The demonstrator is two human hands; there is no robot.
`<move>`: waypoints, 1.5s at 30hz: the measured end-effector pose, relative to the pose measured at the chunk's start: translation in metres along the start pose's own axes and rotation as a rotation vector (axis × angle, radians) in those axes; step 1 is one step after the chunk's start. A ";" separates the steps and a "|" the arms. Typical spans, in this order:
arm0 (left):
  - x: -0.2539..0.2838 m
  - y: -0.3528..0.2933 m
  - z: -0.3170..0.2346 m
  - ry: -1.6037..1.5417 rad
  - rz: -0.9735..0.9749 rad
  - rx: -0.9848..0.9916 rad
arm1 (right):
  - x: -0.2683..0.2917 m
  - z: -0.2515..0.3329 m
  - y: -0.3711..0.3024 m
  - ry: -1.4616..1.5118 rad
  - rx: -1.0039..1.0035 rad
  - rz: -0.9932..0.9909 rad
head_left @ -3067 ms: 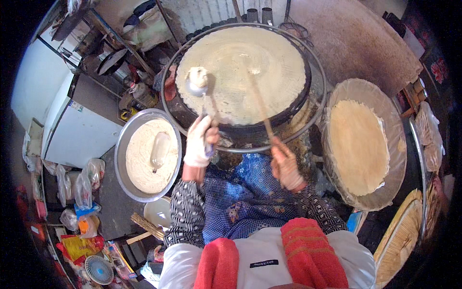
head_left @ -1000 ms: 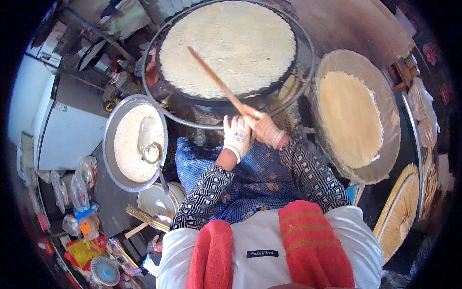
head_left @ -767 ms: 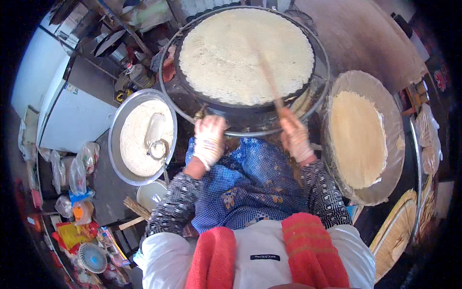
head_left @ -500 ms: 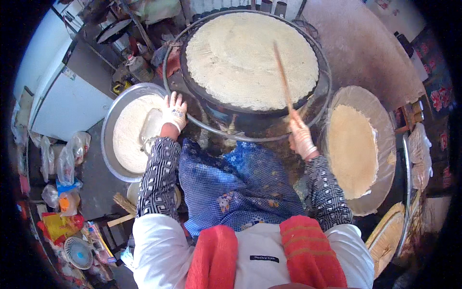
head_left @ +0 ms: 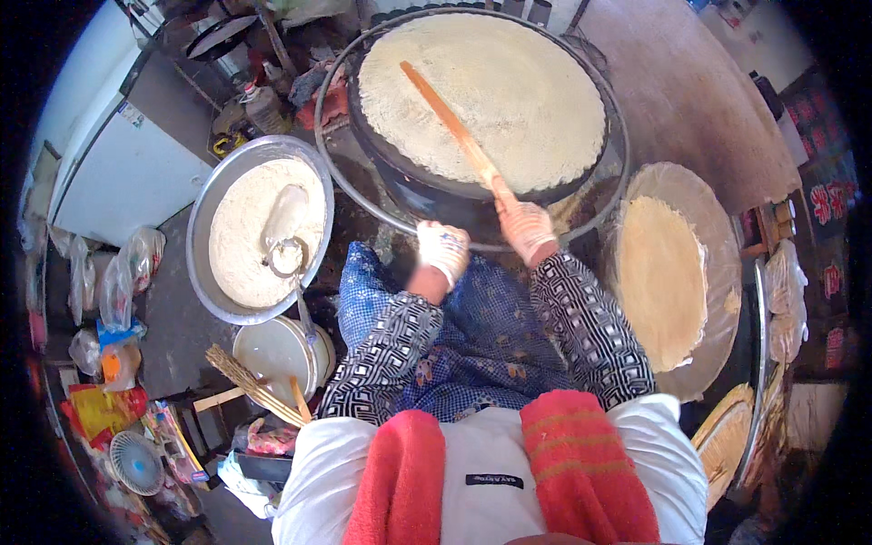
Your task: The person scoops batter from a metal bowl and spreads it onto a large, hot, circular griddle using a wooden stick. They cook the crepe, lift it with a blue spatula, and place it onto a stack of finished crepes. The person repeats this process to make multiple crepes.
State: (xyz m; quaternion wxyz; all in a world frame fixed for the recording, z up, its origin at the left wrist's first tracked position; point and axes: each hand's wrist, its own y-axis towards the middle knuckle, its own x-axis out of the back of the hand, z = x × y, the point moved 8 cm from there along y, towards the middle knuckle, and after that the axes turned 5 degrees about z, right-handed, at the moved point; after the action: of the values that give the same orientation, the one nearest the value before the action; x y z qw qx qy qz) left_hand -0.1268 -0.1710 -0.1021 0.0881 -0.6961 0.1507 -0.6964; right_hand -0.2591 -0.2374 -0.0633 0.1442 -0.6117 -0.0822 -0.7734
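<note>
My right hand [head_left: 527,227], in a pale glove, grips the near end of a long flat wooden spatula [head_left: 450,127]. The spatula slants over a large round griddle [head_left: 381,168], its far end above the pale batter layer [head_left: 509,100] that covers the plate. Whether its blade touches the batter I cannot tell. My left hand [head_left: 443,250], gloved and slightly blurred, is closed with curled fingers at the near side of the metal ring [head_left: 581,227] around the griddle. What those fingers hold, if anything, is hidden.
At left stands a metal basin [head_left: 202,259] of pale batter with a ladle [head_left: 287,256] in it. A white bucket [head_left: 272,350] and a straw brush [head_left: 241,372] are below. At right, a round flatbread [head_left: 663,282] lies on a plastic-covered round tray [head_left: 727,318].
My left hand has left the basin's rim, moved right to the ring's front and closed. My right hand has shifted left, swinging the spatula's far end left across the griddle.
</note>
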 end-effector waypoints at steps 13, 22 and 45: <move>0.009 -0.013 0.062 -0.025 -0.279 -0.208 | -0.086 -0.128 0.006 0.771 -0.137 -0.298; -0.036 0.001 -0.027 0.037 -0.310 -0.315 | -0.072 0.030 -0.063 0.807 0.077 -0.047; -0.003 0.007 0.127 0.404 -0.230 0.151 | -0.079 -0.025 -0.025 1.917 -0.310 -0.013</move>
State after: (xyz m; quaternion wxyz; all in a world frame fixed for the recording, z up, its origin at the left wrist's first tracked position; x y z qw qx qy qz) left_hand -0.0013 -0.1874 -0.1090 0.0281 -0.5465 0.0327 -0.8364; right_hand -0.2738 -0.2119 -0.1442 0.0633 0.2662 0.1696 -0.9468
